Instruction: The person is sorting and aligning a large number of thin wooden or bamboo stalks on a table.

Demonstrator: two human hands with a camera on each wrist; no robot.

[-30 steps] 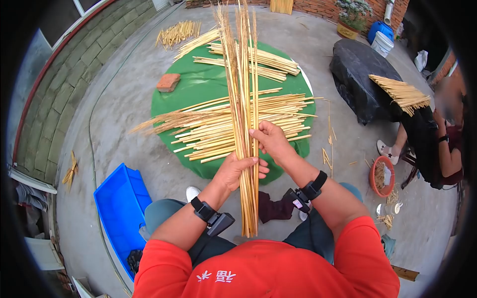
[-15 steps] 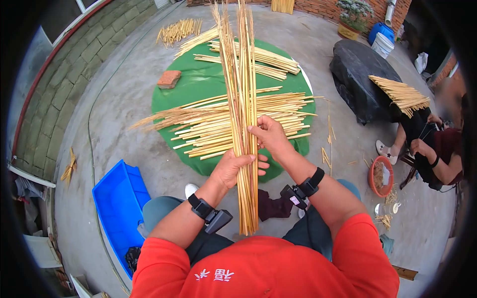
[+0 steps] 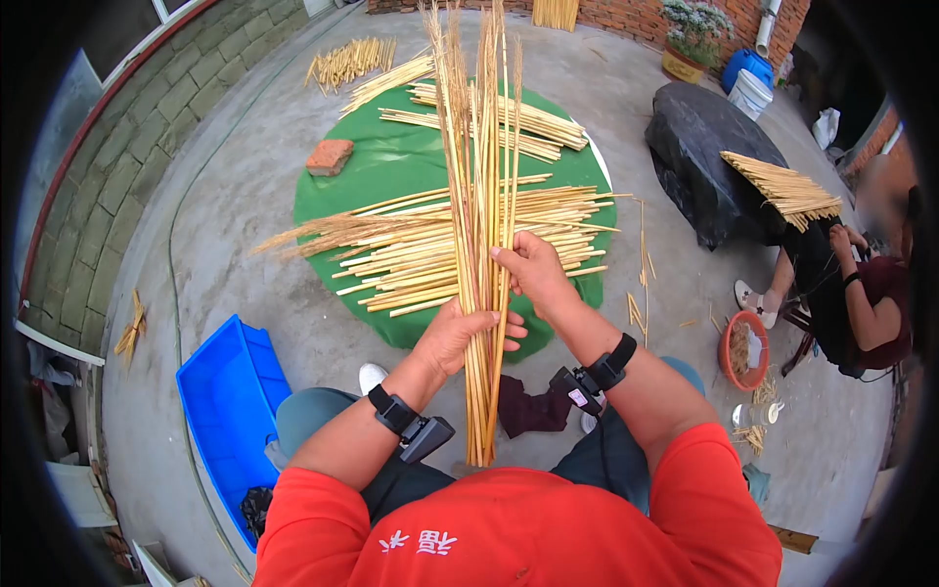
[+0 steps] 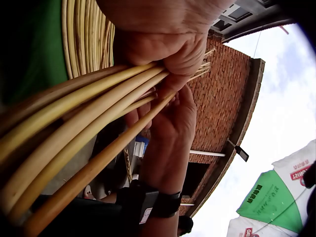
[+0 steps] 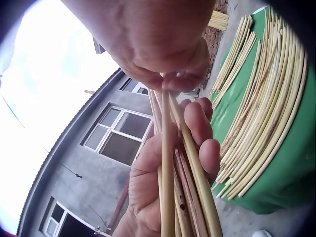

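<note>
A loose bundle of long straw-coloured reed stalks point(image 3: 479, 391) stands lengthwise before the person, its feathery tops pointing away. My left hand point(image 3: 452, 335) grips it low down, with the thumb across the front and the fingertips showing on the right side. Just above and to the right, my right hand point(image 3: 536, 274) pinches a stalk at the bundle's edge between thumb and fingers. Close up in the right wrist view, that stalk point(image 5: 168, 148) runs in front of the others, and the left hand's curled fingers point(image 5: 197, 121) lie round the rest.
Under the bundle, more stalks point(image 3: 391, 284) lie crosswise on a round green-covered table point(image 3: 391, 181). A brick point(image 3: 330, 158) sits on its left side. A blue bin point(image 3: 230, 391) stands at left. At right are a seated person point(image 3: 875, 303), a red basket point(image 3: 736, 362) and a black-covered table point(image 3: 709, 147).
The stalk under my right hand has swung at its top to the right, away from the bundle. Both hands keep nearly the same place. The seated person's hands have moved.
</note>
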